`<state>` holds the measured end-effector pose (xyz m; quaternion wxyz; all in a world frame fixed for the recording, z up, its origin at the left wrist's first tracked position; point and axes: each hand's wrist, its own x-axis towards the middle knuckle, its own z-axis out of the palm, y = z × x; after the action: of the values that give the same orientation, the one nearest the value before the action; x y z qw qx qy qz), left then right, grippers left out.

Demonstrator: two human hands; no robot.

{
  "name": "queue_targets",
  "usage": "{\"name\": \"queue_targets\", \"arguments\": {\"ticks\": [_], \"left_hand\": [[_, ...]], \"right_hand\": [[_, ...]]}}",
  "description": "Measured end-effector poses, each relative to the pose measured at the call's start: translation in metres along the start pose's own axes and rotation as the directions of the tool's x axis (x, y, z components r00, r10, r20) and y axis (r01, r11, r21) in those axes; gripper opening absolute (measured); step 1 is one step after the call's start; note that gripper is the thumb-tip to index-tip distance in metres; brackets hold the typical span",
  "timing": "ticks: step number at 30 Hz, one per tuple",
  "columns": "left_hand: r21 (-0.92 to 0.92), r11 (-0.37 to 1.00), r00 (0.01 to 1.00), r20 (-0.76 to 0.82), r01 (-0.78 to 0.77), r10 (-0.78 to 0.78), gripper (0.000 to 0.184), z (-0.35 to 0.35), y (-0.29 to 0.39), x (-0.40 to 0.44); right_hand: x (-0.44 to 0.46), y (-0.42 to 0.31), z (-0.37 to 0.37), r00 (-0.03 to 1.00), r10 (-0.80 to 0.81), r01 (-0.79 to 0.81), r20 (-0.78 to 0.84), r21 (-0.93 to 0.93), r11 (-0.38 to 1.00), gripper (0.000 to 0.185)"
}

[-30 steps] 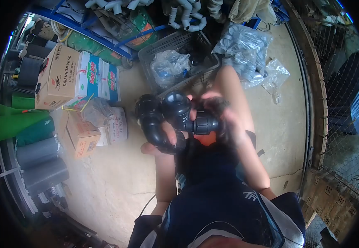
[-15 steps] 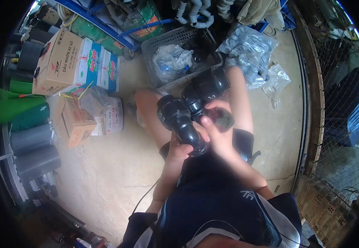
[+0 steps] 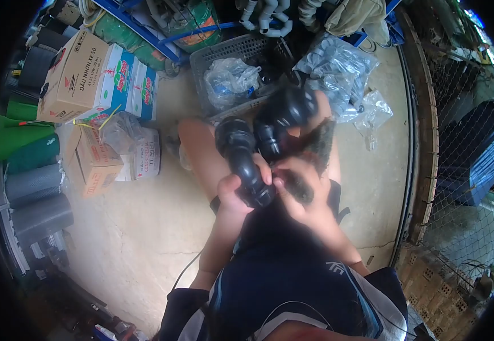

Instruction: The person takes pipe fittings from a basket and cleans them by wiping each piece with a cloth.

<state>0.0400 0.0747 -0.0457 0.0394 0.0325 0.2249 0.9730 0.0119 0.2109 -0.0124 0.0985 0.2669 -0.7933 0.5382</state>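
Observation:
My left hand [image 3: 234, 195] is wrapped round the lower end of a black plastic pipe fitting [image 3: 246, 165], a bent piece with a wide ribbed collar. Right beside it, over my lap, is another black fitting section [image 3: 287, 108], wide at the top and narrower below. Whether the two are joined cannot be made out. My right hand [image 3: 304, 187] pinches a dark grey-green rag [image 3: 318, 145], smeared by motion, next to the fittings. Part of the rag hangs below the fingers.
Ahead of my knees stands a grey plastic crate [image 3: 198, 74] with a clear bag [image 3: 230, 82] inside. Bagged grey pipe fittings [image 3: 338, 74] lie to its right. Cardboard boxes [image 3: 68, 79] are stacked at left, near rolls of mesh [image 3: 36, 219]. A wire fence [image 3: 463, 142] runs along the right.
The rag has swung up and spread out above my right hand, where it was bunched before. My left hand and the fittings have shifted slightly, and the view has moved a little.

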Motion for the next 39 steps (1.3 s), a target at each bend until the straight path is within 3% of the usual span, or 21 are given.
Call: {"name": "queue_targets", "arguments": {"ticks": [3, 5, 6, 8, 10, 13, 14, 16, 19, 21, 24, 25, 26, 27, 28, 29, 32, 33, 35, 36, 39], "left_hand": [[0.053, 0.999, 0.999, -0.034, -0.005, 0.007, 0.054, -0.014, 0.002, 0.003], [0.099, 0.992, 0.996, -0.031, -0.076, 0.080, 0.053, -0.012, 0.003, 0.005], [0.094, 0.988, 0.992, -0.021, -0.123, 0.126, 0.051, -0.012, 0.003, 0.005], [0.024, 0.995, 0.992, 0.080, -0.101, 0.099, 0.047, -0.019, 0.003, -0.001], [0.094, 0.995, 0.961, 0.276, -0.014, -0.012, 0.044, -0.024, 0.011, -0.001], [0.266, 0.959, 0.944, 0.277, 0.102, -0.177, 0.040, -0.021, 0.021, -0.012], [0.298, 0.945, 0.951, 0.228, 0.135, -0.208, 0.041, -0.016, 0.022, -0.016], [0.131, 0.971, 0.973, 0.095, 0.199, -0.212, 0.041, -0.013, 0.015, -0.019], [-0.098, 0.980, 0.983, -0.039, 0.173, -0.178, 0.039, -0.001, 0.003, -0.019], [-0.189, 0.969, 0.982, -0.078, 0.158, -0.175, 0.039, -0.003, -0.004, -0.021], [0.179, 0.981, 0.994, -0.102, 0.068, -0.050, 0.036, -0.011, -0.016, -0.027], [0.359, 0.932, 0.994, -0.109, 0.047, -0.008, 0.037, -0.007, -0.018, -0.025], [0.540, 0.841, 1.000, 0.003, -0.006, 0.006, 0.046, -0.019, -0.024, -0.028], [0.747, 0.663, 0.999, -0.037, 0.040, -0.019, 0.065, -0.013, -0.020, -0.032], [0.828, 0.558, 0.998, 0.030, -0.052, 0.049, 0.075, -0.016, -0.022, -0.030], [0.889, 0.435, 0.988, 0.107, -0.144, 0.108, 0.085, -0.019, -0.022, -0.027], [0.922, 0.353, 0.987, 0.149, -0.160, 0.059, 0.098, -0.004, -0.011, -0.018], [0.914, 0.388, 0.993, 0.120, -0.118, 0.021, 0.099, -0.006, -0.009, -0.019], [0.754, 0.645, 0.990, -0.058, 0.126, -0.126, 0.094, -0.020, -0.010, -0.033], [0.721, 0.692, 0.995, 0.040, 0.035, -0.091, 0.085, -0.028, -0.008, -0.034], [0.446, 0.884, 0.987, 0.008, 0.140, -0.161, 0.059, -0.021, 0.007, -0.024]], "right_hand": [[0.008, -0.005, -0.020, 0.969, -0.187, 0.185, 0.159, 0.028, 0.982, 0.025], [0.007, -0.006, -0.028, 0.972, -0.234, 0.233, 0.019, 0.052, 0.971, 0.025], [0.005, -0.006, -0.034, 0.970, -0.232, 0.228, -0.078, -0.055, 0.972, 0.032], [-0.005, 0.012, -0.041, 0.991, -0.103, 0.110, -0.086, 0.079, 0.991, 0.058], [0.011, 0.034, -0.054, 0.975, -0.203, 0.194, 0.085, 0.105, 0.975, 0.080], [0.056, 0.043, -0.059, 0.863, -0.312, 0.329, 0.397, 0.025, 0.944, 0.073], [0.063, 0.043, -0.052, 0.876, -0.306, 0.315, 0.373, 0.038, 0.948, 0.072], [0.062, 0.046, -0.026, 0.945, -0.281, 0.261, 0.166, 0.129, 0.957, 0.046], [0.061, 0.047, -0.018, 0.954, -0.261, 0.254, 0.149, 0.067, 0.965, 0.031], [0.058, 0.040, -0.012, 0.987, -0.092, 0.084, 0.128, 0.065, 0.994, 0.021], [0.055, 0.043, -0.007, 0.993, 0.081, -0.086, 0.083, 0.059, 0.995, 0.022], [0.054, 0.048, -0.004, 0.981, 0.183, -0.192, 0.069, 0.183, 0.964, 0.024], [0.052, 0.052, 0.000, 0.957, 0.284, -0.290, 0.066, 0.305, 0.907, 0.026], [0.051, 0.055, 0.001, 0.922, 0.381, -0.375, 0.074, 0.421, 0.825, 0.028], [0.053, 0.054, -0.001, 0.837, 0.509, -0.518, 0.202, 0.593, 0.616, 0.029], [0.055, 0.057, -0.003, 0.854, 0.493, -0.493, 0.165, 0.557, 0.668, 0.029], [0.062, 0.071, -0.012, 0.884, 0.468, -0.434, 0.014, 0.400, 0.808, 0.026], [0.064, 0.070, -0.017, 0.882, 0.471, -0.417, -0.017, 0.438, 0.796, 0.028], [0.067, 0.061, -0.030, 0.879, 0.475, -0.357, -0.030, 0.619, 0.700, 0.040], [0.066, 0.052, -0.042, 0.918, 0.383, -0.368, 0.101, 0.576, 0.730, 0.051], [0.069, 0.023, -0.057, 0.880, 0.075, -0.123, 0.469, 0.074, 0.990, 0.079]]}}
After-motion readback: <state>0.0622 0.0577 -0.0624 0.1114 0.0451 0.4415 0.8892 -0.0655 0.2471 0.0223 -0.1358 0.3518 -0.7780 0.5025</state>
